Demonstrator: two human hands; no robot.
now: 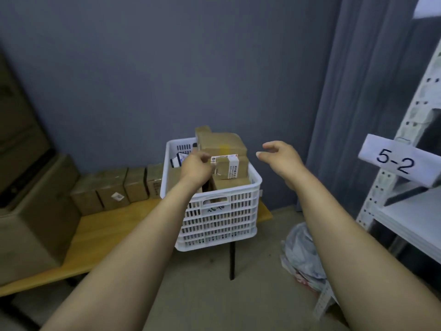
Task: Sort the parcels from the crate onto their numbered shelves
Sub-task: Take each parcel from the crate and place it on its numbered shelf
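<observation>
A white slatted plastic crate (214, 218) stands on the right end of a low wooden bench (107, 237). It is piled with brown cardboard parcels; the largest (222, 140) lies on top at the back. My left hand (195, 166) reaches into the crate with its fingers curled, touching a small brown parcel with a white label (230, 167); whether it grips that parcel cannot be told. My right hand (279, 158) hovers in the air to the right of the crate, fingers relaxed and spread, holding nothing. A white shelf tag reading 5-2 (396, 161) hangs on the rack at right.
A white metal shelf rack (405, 211) stands at the right edge. Several brown boxes (114, 189) line the bench against the grey wall, and big cartons (31, 211) sit at the far left. A crumpled plastic bag (303, 254) lies on the floor near the rack.
</observation>
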